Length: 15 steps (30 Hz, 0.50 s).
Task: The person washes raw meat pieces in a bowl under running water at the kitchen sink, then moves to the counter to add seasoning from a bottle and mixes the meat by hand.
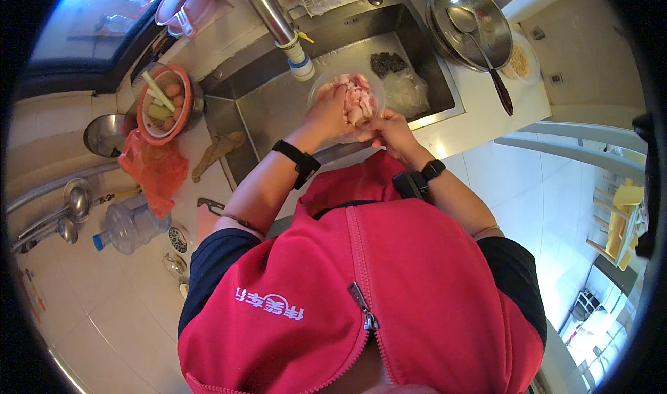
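A clear plastic bowl (316, 87) holds pieces of raw meat (360, 96) over the near side of the steel sink (281, 89). My left hand (329, 113) lies on the meat inside the bowl, its fingertips partly hidden; whether it grips a piece I cannot tell. At the bowl's right near rim, my right hand (390, 132) grips the edge. The faucet (300, 65) hangs just beyond the bowl to the left. Behind the bowl on the right, a dark scouring pad (388, 63) and a clear plastic bag (406, 93) rest on the sink floor.
Left of the sink are a basket with eggs and vegetables (165, 105), a red plastic bag (156, 167), a brown cloth (219, 151), a metal bowl (107, 133) and a water jug (127, 227). On the right counter sits a metal pan (487, 16) with a ladle (484, 55).
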Motion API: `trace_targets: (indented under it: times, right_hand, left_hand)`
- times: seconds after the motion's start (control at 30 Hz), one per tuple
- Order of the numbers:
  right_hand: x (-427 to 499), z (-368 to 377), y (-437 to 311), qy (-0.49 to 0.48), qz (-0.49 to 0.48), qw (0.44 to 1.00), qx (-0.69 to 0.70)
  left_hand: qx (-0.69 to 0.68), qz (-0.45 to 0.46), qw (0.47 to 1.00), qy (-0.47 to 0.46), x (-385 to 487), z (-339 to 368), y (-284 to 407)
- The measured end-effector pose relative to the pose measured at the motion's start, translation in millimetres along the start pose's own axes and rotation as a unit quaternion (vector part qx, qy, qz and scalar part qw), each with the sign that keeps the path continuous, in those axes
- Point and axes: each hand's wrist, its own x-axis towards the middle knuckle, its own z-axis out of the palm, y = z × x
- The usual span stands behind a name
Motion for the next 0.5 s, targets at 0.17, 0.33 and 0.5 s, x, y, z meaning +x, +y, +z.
trace_targets:
  times: [0.17, 0.33, 0.5]
  right_hand:
    - [7, 5, 1, 0.000, -0.008, 0.999, 0.039]
    - [7, 4, -6, -0.004, -0.008, 0.999, 0.052]
    - [3, 5, -14, -0.021, -0.004, 0.998, 0.065]
  left_hand:
    - [-0.127, 0.008, 0.986, 0.107, 12, 13, 1]
    - [-0.156, -0.011, 0.973, 0.167, 20, 6, -3]
    - [-0.243, -0.016, 0.960, 0.139, 14, -20, -8]
